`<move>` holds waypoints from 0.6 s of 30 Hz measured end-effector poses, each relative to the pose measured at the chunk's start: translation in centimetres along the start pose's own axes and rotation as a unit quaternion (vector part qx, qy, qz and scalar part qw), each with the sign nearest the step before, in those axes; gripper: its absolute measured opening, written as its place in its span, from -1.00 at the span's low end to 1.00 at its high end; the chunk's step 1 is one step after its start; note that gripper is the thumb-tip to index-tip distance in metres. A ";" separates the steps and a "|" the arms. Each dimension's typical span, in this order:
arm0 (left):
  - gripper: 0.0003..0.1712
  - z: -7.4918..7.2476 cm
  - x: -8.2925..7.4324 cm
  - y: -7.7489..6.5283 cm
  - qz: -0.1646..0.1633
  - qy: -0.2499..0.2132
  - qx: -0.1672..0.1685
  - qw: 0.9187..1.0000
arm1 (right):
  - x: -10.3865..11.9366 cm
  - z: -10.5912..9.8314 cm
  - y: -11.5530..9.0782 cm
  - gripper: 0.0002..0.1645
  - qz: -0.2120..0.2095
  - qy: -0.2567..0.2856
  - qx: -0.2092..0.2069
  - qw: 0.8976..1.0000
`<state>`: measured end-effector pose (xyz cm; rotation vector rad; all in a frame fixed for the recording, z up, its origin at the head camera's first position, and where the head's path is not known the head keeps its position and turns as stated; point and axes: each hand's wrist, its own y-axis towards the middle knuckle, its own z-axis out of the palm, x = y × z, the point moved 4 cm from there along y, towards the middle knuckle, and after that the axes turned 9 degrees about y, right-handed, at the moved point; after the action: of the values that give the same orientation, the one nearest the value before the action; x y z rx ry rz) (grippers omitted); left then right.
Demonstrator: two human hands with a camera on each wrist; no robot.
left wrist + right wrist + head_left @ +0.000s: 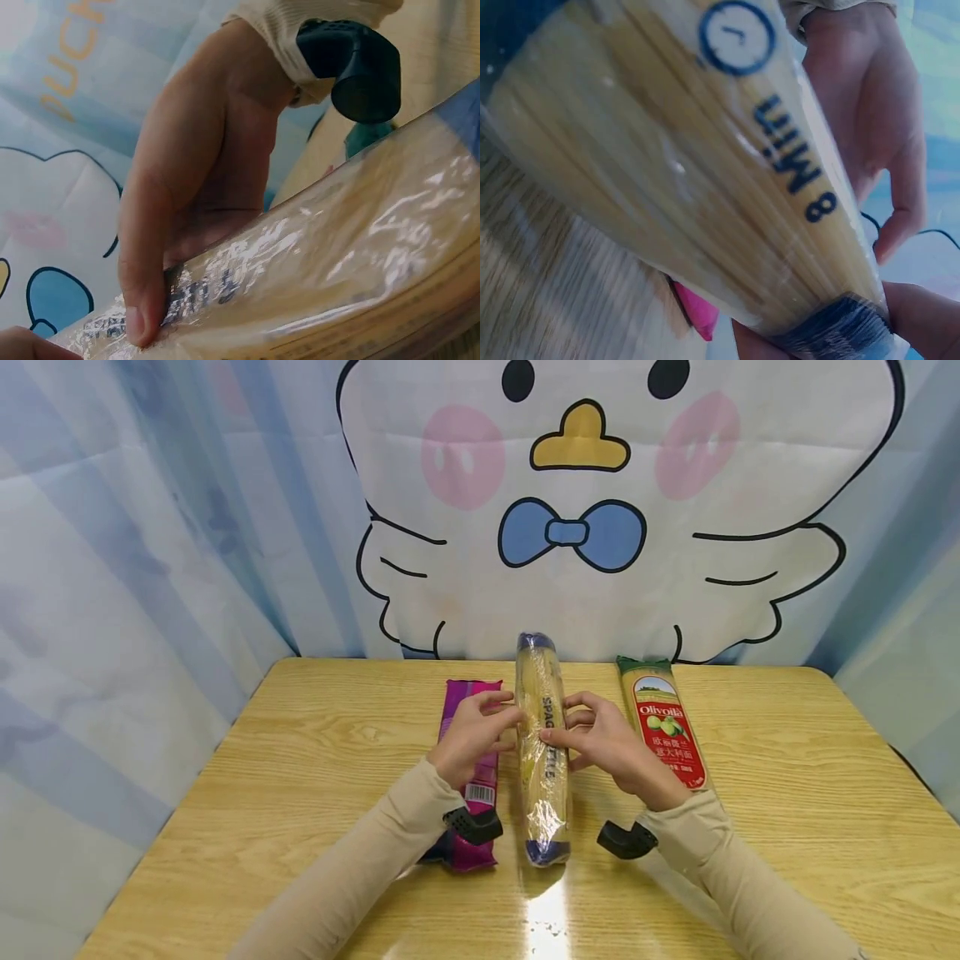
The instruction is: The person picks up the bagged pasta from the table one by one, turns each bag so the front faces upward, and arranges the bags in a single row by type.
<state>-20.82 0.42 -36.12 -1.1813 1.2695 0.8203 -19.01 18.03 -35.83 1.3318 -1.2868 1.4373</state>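
Observation:
A clear packet of spaghetti [542,777] with dark blue ends stands lengthwise between my hands in the head view, held just above the table. My right hand [611,745] pinches it from the right, thumb over the printed front and fingers at the edge and behind. My left hand [474,733] holds its left edge with bent fingers, some of them hidden behind the packet. In the left wrist view the right thumb [146,311] presses on the wrapper. The right wrist view shows "8 Min" and a clock mark on the spaghetti packet [682,172].
A purple and pink packet [461,852] lies on the wooden table [337,760] under my left arm. To the right is a red-labelled pasta packet [663,718] with a green top, partly covered by my right hand and wrist. Behind the table hangs a printed curtain [570,602].

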 end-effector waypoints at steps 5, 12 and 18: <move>-0.35 0.6 -0.2 -1.0 0.017 0.038 -0.012 0.999 | 0.2 0.2 -0.1 -0.25 -0.018 0.000 -0.018 1.000; -0.19 1.0 0.0 -1.7 0.037 0.082 0.029 0.996 | 0.5 0.2 0.0 -0.30 -0.025 -0.005 -0.039 0.999; -0.10 1.6 0.2 -1.9 0.044 0.096 0.062 0.992 | 0.5 0.2 0.1 -0.31 -0.028 -0.007 -0.047 0.998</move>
<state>-18.54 1.42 -36.05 -1.1317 1.5177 0.6933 -19.11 17.82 -35.32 1.3070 -1.2993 1.3143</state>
